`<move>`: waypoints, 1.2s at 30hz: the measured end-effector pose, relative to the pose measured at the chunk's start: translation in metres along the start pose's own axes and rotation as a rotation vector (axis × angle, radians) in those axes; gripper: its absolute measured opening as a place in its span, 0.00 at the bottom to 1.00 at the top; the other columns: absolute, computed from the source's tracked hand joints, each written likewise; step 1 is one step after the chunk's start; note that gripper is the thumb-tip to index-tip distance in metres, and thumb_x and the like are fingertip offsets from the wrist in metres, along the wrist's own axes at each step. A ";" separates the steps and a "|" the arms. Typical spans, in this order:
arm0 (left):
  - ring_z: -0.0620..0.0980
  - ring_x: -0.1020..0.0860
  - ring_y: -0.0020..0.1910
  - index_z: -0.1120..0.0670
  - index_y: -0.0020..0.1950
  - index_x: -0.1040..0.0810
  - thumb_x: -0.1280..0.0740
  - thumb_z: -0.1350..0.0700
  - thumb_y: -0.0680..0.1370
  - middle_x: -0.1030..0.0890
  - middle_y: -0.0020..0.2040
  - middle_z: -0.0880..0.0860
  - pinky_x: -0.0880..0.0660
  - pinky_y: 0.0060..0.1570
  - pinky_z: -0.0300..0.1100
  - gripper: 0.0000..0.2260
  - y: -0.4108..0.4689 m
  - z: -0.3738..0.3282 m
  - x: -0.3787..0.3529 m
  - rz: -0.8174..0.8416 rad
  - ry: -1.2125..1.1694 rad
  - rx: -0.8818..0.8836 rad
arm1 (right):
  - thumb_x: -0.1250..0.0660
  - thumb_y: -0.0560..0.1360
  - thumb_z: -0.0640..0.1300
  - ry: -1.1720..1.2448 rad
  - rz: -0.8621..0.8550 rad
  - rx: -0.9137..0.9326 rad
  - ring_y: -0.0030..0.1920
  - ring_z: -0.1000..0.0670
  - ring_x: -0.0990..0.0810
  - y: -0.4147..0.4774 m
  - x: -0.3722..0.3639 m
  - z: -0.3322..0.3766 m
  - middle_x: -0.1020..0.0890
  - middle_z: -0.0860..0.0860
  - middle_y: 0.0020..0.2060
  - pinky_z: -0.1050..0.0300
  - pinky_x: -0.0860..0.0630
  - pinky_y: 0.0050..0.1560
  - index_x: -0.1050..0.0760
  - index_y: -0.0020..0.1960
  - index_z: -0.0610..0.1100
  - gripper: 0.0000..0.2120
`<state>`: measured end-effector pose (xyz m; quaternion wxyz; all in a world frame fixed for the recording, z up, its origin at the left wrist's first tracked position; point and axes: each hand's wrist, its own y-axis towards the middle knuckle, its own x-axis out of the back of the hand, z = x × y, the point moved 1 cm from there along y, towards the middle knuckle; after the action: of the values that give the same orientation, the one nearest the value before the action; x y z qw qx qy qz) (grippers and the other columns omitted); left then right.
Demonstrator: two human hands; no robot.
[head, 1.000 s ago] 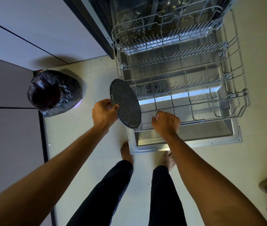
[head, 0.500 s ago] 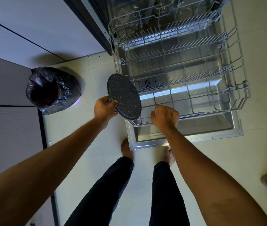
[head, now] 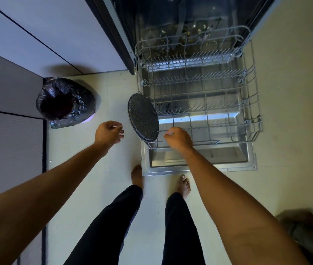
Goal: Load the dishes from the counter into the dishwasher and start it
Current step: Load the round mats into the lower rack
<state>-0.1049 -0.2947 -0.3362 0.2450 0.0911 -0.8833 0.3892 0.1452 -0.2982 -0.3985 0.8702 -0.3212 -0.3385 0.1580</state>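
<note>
Speckled plate (head: 143, 116) is standing on edge in the front-left corner of the lower rack (head: 251, 104), apparently leaning on the side wire rather than seated between tines. Left hand (head: 108, 133) is hovering just beside it, fingers loosely curled, empty. Right hand (head: 178, 139) is gripping the front rail. Risk: a jolt while sliding the rack tips the plate out onto the floor.

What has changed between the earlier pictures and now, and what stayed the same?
The left hand let go of the dark speckled plate and drew back to the left, holding nothing. The plate now stands on edge at the front left corner of the lower rack. The right hand still grips the rack's front wire; the black bin bag is unmoved.
</note>
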 end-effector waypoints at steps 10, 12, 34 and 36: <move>0.56 0.16 0.42 0.52 0.45 0.20 0.38 0.64 0.78 0.16 0.42 0.56 0.21 0.42 0.46 0.10 -0.035 -0.039 0.136 -0.043 0.030 -0.185 | 0.33 0.76 0.49 -0.083 -0.043 0.217 0.47 0.47 0.17 -0.053 0.038 0.157 0.15 0.52 0.45 0.52 0.21 0.49 0.19 0.45 0.52 0.05; 0.55 0.16 0.41 0.50 0.43 0.19 0.35 0.61 0.78 0.15 0.41 0.55 0.19 0.46 0.48 0.09 -0.029 -0.047 0.187 -0.079 0.015 -0.231 | 0.33 0.75 0.49 -0.115 -0.041 0.266 0.46 0.47 0.17 -0.056 0.038 0.208 0.15 0.52 0.42 0.53 0.22 0.47 0.21 0.42 0.51 0.05; 0.58 0.23 0.60 0.56 0.59 0.18 0.28 0.59 0.75 0.18 0.58 0.56 0.30 0.59 0.47 0.13 0.039 -0.090 0.718 -0.780 0.181 -0.442 | 0.30 0.73 0.46 -0.314 -0.228 0.928 0.56 0.43 0.22 -0.037 -0.093 0.833 0.18 0.47 0.53 0.49 0.24 0.57 0.18 0.54 0.49 0.10; 0.58 0.24 0.62 0.54 0.60 0.19 0.28 0.57 0.75 0.19 0.60 0.55 0.30 0.60 0.49 0.14 0.064 -0.094 0.728 -0.772 0.197 -0.397 | 0.30 0.73 0.46 -0.355 -0.245 0.947 0.56 0.42 0.23 -0.017 -0.098 0.858 0.19 0.47 0.53 0.49 0.24 0.58 0.18 0.54 0.49 0.10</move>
<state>-0.7219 -0.1604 0.0439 0.4679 0.3279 -0.8147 0.0988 -0.5166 0.0289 0.0490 0.8614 0.1813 -0.4075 0.2431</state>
